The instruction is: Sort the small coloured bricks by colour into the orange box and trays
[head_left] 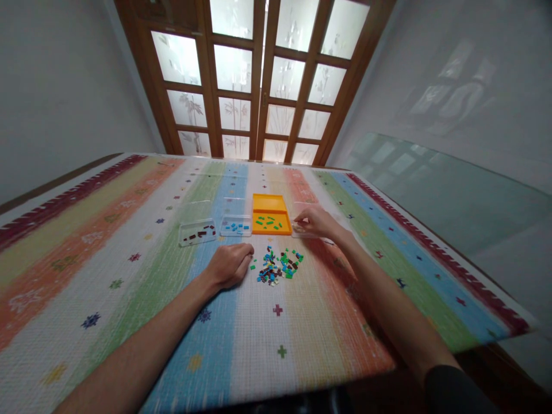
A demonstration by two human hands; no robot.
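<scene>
A pile of small coloured pieces (278, 266) in green, blue and dark brown lies on the striped mat. My left hand (230, 264) rests curled on the mat just left of the pile, fingers closed. My right hand (313, 221) is beyond the pile, fingertips pinched at the edge of a clear tray (302, 232) to the right of the orange tray (269, 214); what it pinches is too small to see. The orange tray holds green pieces. A clear tray (236, 226) holds blue pieces and another clear tray (197, 232) holds dark ones.
The striped mat (129, 276) covers a table. A glass sheet (435, 190) leans along the right wall. Wooden-framed frosted doors (259, 80) stand behind the table's far edge.
</scene>
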